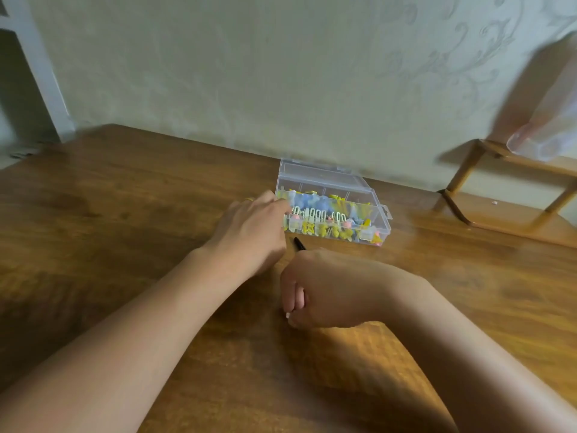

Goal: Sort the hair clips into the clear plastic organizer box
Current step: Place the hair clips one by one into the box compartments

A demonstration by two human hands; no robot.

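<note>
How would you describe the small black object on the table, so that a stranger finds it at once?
On the wooden table, find the clear organizer box by the wall. Just before its front edge, above the right hand, a thin black object sticks out. It is the only dark thing near the pastel clips.

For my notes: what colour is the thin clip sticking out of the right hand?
Black thin clip; head view.

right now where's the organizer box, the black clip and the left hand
organizer box (379,228), head view, bare front right corner of the clear wall
black clip (299,243), head view, its tip showing above the right fist
left hand (249,232), head view, back of the hand
</note>
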